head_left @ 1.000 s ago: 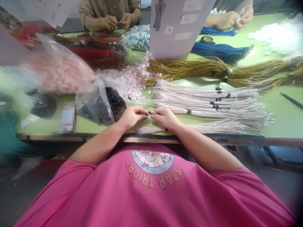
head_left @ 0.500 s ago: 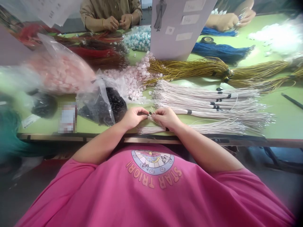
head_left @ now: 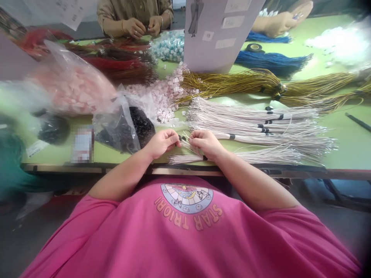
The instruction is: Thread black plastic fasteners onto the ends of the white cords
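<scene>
Relative to the frame half a second earlier, the fingertips have separated: the left hand (head_left: 160,143) has drawn slightly away from the right hand (head_left: 207,144), exposing small black connectors (head_left: 182,138) in the gap. The right hand grasps white wires (head_left: 189,145); the left hand's fingers are drawn together, but whether they retain a part cannot be determined. The wires are thin, pale and slightly fanned, with the dark connectors at their left ends. They are located between the hands, near the front edge of the green table (head_left: 344,154), above a taped wire bundle (head_left: 261,156).
</scene>
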Demonstrator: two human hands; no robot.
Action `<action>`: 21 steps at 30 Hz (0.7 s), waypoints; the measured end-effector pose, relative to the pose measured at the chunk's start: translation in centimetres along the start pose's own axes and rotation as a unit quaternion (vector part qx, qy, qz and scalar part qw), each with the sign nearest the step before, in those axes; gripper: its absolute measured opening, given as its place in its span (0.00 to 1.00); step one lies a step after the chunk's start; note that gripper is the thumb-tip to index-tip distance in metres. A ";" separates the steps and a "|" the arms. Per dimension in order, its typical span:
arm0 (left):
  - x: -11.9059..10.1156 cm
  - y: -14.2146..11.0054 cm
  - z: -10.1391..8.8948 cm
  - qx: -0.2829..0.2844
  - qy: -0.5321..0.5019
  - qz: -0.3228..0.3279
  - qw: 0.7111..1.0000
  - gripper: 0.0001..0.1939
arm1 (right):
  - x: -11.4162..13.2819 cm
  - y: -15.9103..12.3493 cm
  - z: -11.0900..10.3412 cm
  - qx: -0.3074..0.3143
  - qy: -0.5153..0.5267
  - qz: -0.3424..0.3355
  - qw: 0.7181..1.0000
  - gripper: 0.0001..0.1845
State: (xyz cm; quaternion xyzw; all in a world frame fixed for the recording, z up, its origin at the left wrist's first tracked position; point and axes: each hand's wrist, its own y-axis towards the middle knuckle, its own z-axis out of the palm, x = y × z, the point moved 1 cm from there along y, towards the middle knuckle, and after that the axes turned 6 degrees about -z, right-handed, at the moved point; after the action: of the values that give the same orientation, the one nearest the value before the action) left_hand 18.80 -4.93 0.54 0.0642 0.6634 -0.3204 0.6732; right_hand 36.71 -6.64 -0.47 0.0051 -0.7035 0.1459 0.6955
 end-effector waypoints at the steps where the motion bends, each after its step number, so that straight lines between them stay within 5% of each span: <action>1: 0.2 0.1 -0.1 -0.005 -0.001 0.007 1.000 0.16 | 0.1 -0.1 0.0 -0.004 -0.010 -0.001 1.000 0.04; 10: 0.9 0.4 -0.9 -0.011 -0.082 -0.064 0.995 0.13 | 0.2 -0.1 0.1 0.011 -0.066 -0.034 0.997 0.10; 21: 0.3 0.1 0.0 -0.048 0.037 -0.034 0.998 0.11 | -0.3 -0.1 0.0 0.028 -0.077 -0.013 0.997 0.05</action>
State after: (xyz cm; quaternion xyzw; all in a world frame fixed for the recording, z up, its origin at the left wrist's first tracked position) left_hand 18.80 -4.97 0.18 0.0215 0.7039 -0.3084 0.6395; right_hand 36.72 -6.80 -0.71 0.0447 -0.7505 0.1559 0.6406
